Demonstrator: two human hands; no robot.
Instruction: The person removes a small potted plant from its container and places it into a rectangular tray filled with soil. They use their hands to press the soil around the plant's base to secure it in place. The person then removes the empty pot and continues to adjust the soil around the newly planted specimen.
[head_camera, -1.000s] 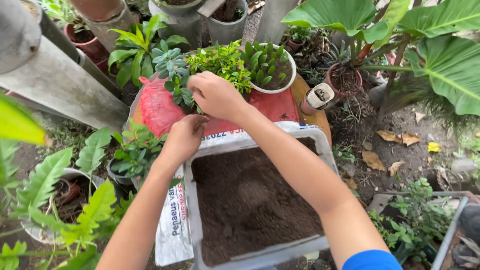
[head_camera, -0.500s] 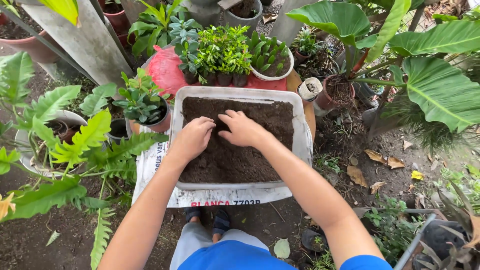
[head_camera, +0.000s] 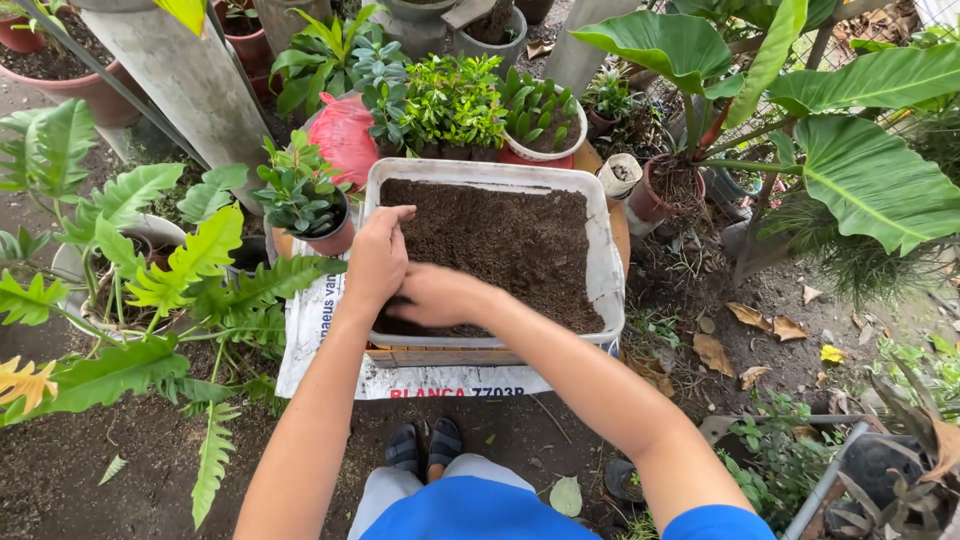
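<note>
Potted greenery crowds a bare-earth garden corner, and in its middle a pale rectangular tub (head_camera: 603, 262) of dark soil (head_camera: 505, 240) rests on a printed white sack (head_camera: 318, 330). At the tub's near left corner the left hand (head_camera: 377, 258) lies over the rim, fingers loosely spread and pointing away from the person, holding nothing. Just beside and touching it, the right hand (head_camera: 432, 296) lies palm-down across the near edge of the soil, fingers pointing left under the left wrist; whether it has closed on any soil cannot be told. Most of the soil stretches away and to the right of both hands — the tub's long axis runs left to right. Half a second ago both hands pressed flat on the middle of the soil; now they have drawn to the near left corner. Outward stand a small leafy pot (head_camera: 300, 195), a white bowl of succulents (head_camera: 538, 120) and a red bag (head_camera: 345, 135) beyond the far rim.
</note>
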